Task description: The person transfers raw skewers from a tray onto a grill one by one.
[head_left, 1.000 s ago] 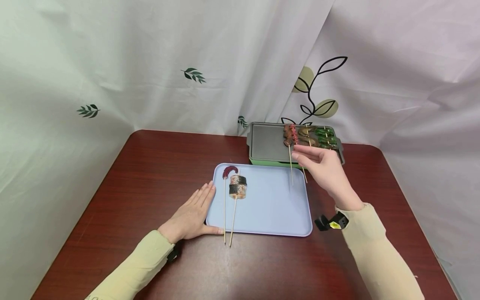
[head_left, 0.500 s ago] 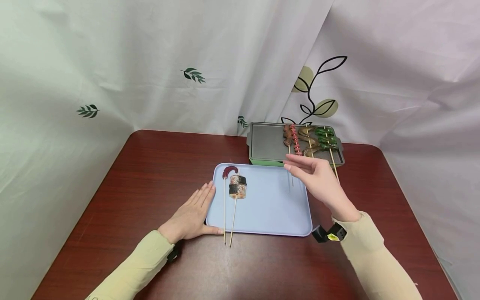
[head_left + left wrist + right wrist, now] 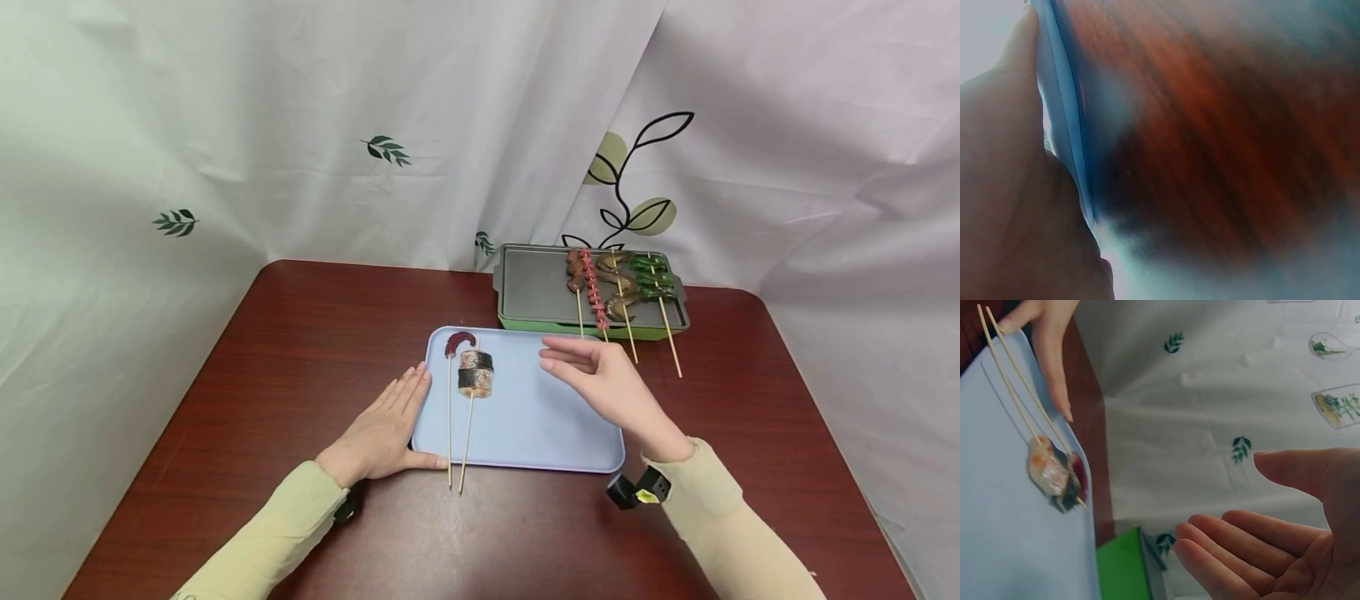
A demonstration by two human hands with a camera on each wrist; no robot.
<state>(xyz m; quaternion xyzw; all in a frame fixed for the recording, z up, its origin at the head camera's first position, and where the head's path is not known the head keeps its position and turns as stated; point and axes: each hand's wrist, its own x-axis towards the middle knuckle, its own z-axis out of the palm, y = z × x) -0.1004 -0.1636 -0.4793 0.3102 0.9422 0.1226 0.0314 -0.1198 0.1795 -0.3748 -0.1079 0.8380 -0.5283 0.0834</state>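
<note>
My left hand (image 3: 382, 429) rests against the left edge of the pale blue tray (image 3: 536, 433), its thumb on the near rim. On the tray's left side lie a dark red tentacle skewer (image 3: 459, 340) and a thick skewer of pale pieces banded in black (image 3: 476, 375); both sticks jut over the near rim. Above the tray's right half hovers my right hand (image 3: 603, 383), fingers extended and thumb apart. In the right wrist view nothing lies between the thumb and fingers (image 3: 1235, 550). The left wrist view shows part of the left hand along the tray's side.
Behind the tray stands a grey grill plate (image 3: 532, 283) on a green base. It carries a brown meat skewer (image 3: 575, 271), a thin pink-red skewer (image 3: 592, 292), a brown skewer (image 3: 618, 287) and a green pepper skewer (image 3: 654, 277). White curtain (image 3: 300, 125) closes off the table's back.
My right hand has come away from the pink-red skewer at the grill, moving left and toward me over the tray. The left hand and the tray have stayed put.
</note>
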